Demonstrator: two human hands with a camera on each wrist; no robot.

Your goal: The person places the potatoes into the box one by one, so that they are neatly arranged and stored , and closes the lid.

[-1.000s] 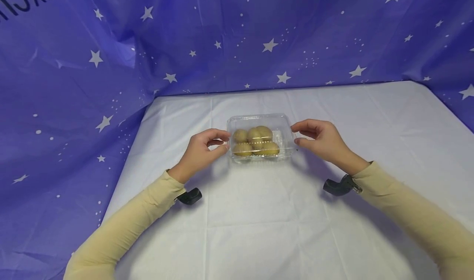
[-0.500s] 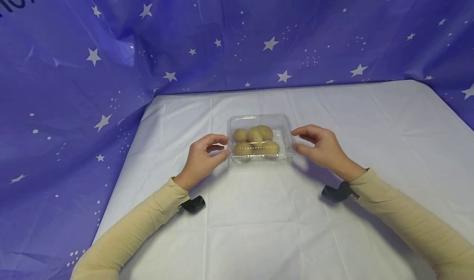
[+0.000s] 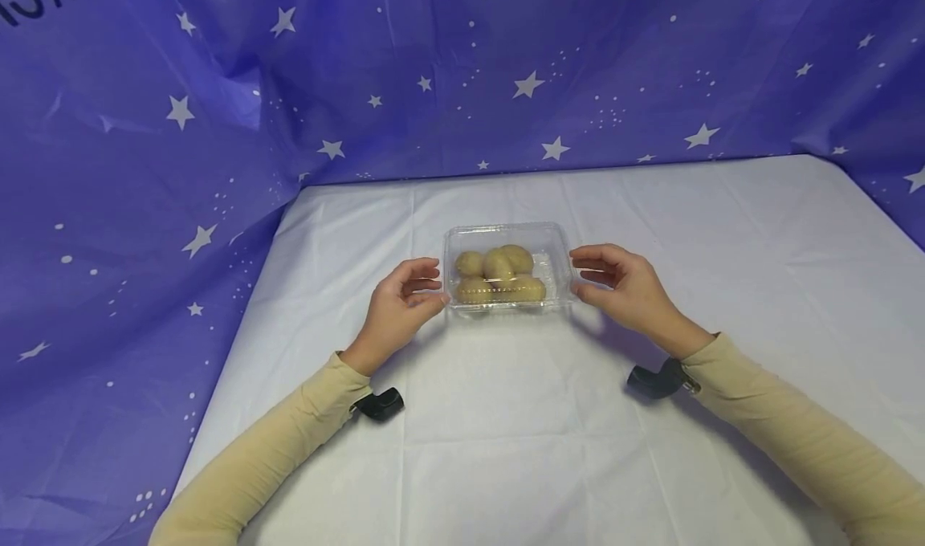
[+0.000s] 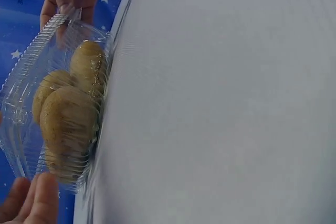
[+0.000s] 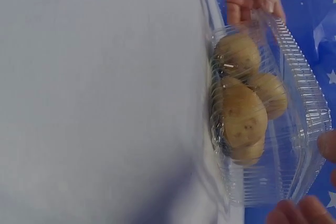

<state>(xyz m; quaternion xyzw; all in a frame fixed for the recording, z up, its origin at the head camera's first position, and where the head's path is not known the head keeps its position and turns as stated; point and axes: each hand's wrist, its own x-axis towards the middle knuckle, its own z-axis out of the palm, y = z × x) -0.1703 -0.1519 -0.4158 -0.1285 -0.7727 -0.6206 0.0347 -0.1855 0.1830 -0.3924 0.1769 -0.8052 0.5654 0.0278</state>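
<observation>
A clear plastic clamshell container point(image 3: 552, 249) with its lid down stands on the white-covered table. Several potatoes point(image 3: 499, 263) lie inside, mostly toward its left; they also show through the ribbed wall in the left wrist view point(image 4: 68, 116). My left hand point(image 3: 393, 309) is at the container's left side, thumb tip at the front left corner, the fingers slightly apart from the wall. On the opposite side my right hand point(image 3: 632, 289) has its fingertips and thumb at the right edge. Whether those tips touch the plastic is hard to tell. Neither hand is curled round it.
White cloth point(image 3: 491, 433) covers the table. A blue sheet with white stars point(image 3: 433, 48) hangs behind it and along the left. Black wrist-worn pieces point(image 3: 381, 404) jut from below both sleeves.
My left fingers have drawn back from the container's left wall. Both hands have shifted slightly toward the near side. The container stays where it was.
</observation>
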